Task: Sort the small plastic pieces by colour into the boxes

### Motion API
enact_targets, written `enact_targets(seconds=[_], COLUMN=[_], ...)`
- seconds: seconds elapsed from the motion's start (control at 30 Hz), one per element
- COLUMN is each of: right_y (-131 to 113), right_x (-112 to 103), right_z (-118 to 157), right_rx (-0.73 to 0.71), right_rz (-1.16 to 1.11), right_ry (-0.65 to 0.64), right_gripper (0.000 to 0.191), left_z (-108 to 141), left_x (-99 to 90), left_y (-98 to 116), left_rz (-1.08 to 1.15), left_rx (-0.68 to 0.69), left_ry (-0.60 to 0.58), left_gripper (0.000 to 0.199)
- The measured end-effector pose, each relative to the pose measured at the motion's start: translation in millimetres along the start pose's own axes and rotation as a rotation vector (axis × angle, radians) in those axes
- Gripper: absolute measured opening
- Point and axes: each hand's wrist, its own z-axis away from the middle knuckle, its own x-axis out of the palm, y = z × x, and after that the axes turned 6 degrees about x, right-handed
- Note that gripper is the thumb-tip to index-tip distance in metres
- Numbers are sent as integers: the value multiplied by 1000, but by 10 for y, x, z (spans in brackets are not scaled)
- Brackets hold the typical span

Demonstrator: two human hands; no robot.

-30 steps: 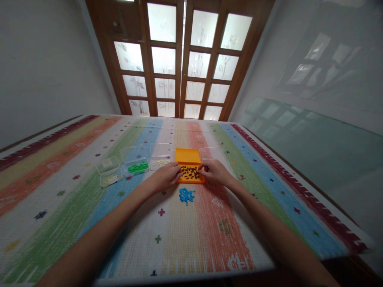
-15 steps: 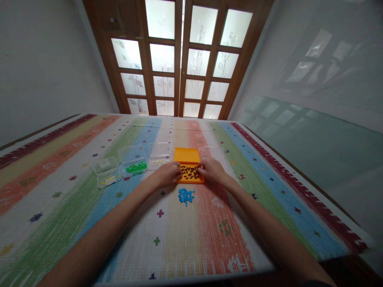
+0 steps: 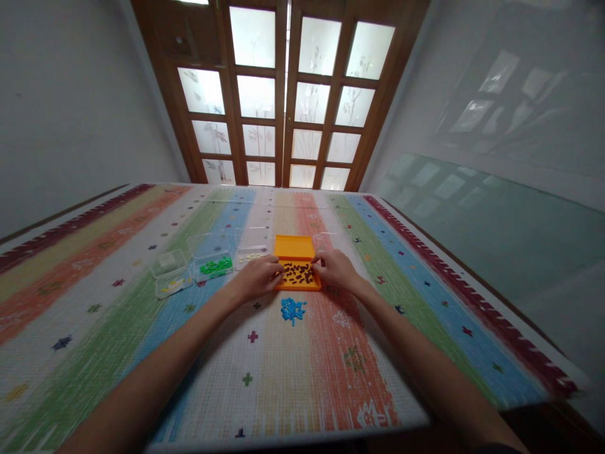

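Has the left hand [image 3: 259, 277] at the left edge of the orange box [image 3: 293, 247], fingers curled well inward; cannot tell whether gripping the rim or pinching a piece. Has the right hand [image 3: 336, 270] at the box's right edge, thumb and forefinger drawn close together; cannot tell of anything between them. Shows dark brown pieces [image 3: 301, 273] scattered inside the box, in front of its laid-back lid. Bears blue pieces [image 3: 293, 310] in a loose heap on the worktop [image 3: 283, 378], just in front of the box. Left of the box, shows cream pieces [image 3: 249, 258], green pieces [image 3: 216, 266] and, farthest out, yellow pieces [image 3: 174, 285] in separate clear containers [image 3: 220, 274].
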Motion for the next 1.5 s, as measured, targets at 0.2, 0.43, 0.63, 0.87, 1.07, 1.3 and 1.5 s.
enact_targets(seconds=[0.2, 0.43, 0.63, 0.87, 1.07, 1.3, 1.5], right_y=[313, 863, 1004, 1016, 1106, 1032, 808], right_x=[-38, 3, 165, 251, 216, 134, 112], right_z=[37, 288, 484, 469, 483, 512, 573], right_rx=[22, -152, -207, -137, -107, -92, -135], right_rz=[-89, -168, -281, -150, -157, -212, -293], right_ry=[117, 233, 231, 215, 206, 301, 375], right_gripper=[28, 27, 29, 26, 26, 25, 27], left_z=[251, 242, 108, -41, -140, -238, -217], left_x=[40, 184, 217, 212, 211, 233, 237], left_y=[15, 102, 106, -32, -90, -110, -62], left_rz=[27, -7, -109, -178, -185, -188, -201], left_rx=[35, 59, 61, -13, -45, -86, -117], left_ry=[136, 170, 94, 51, 69, 73, 98], left_gripper=[18, 25, 28, 26, 24, 19, 17])
